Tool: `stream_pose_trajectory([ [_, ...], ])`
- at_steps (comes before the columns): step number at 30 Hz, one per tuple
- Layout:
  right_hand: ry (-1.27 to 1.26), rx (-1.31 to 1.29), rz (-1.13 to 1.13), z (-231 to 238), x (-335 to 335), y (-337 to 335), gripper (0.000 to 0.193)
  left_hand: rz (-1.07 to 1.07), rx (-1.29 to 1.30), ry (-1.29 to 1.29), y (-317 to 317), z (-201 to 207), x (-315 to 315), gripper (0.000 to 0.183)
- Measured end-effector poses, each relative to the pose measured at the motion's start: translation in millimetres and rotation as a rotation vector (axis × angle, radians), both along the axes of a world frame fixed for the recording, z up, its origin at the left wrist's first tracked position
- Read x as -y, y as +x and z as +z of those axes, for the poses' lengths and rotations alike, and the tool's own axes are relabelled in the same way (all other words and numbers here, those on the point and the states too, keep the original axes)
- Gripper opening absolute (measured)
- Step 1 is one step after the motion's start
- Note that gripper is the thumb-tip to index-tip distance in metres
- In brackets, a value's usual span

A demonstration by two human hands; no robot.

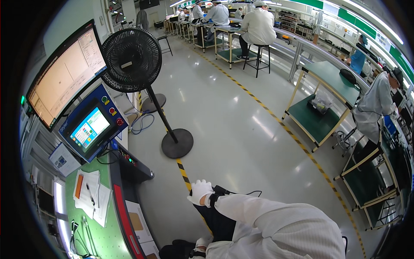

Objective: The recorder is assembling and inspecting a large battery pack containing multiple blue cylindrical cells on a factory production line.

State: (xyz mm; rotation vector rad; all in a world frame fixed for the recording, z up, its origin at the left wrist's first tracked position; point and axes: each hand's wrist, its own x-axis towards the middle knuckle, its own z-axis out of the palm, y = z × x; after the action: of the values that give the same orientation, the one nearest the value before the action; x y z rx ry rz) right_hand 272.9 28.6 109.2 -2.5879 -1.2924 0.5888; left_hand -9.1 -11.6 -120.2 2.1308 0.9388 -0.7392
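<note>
My right hand (201,191), in a white glove, rests on my knee in dark trousers (220,222). Its fingers lie bent over the knee, and I see nothing held in them. Around that wrist is a black band (213,199), and a small dark object with a thin cable (222,190) shows beside it. Low in the picture, my left hand (202,243) shows only in part, close to my lap, also with white covering and a black band. Its fingers are hidden.
A green bench (101,241) at left holds papers with a pen (90,194) and cables. Above it are a touchscreen panel (90,128) and a monitor (69,71). A black fan (177,142) stands ahead. Workbenches (332,82) and seated workers line the right and back.
</note>
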Motion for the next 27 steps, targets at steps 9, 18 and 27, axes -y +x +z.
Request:
stream_pose_trajectory([
  [9, -0.067, -0.02, 0.034, 11, 1, 3, 0.058, -0.041, -0.002, -0.01, 4, 8, 0, 0.054],
  [18, -0.044, -0.042, 0.014, 9, 0, 2, 0.059, -0.06, 0.027, -0.008, 4, 6, -1, 0.052],
  [27, -0.032, -0.02, 0.019, 8, 1, 0, 0.06, -0.086, 0.067, 0.0, 4, 8, 1, 0.051],
])
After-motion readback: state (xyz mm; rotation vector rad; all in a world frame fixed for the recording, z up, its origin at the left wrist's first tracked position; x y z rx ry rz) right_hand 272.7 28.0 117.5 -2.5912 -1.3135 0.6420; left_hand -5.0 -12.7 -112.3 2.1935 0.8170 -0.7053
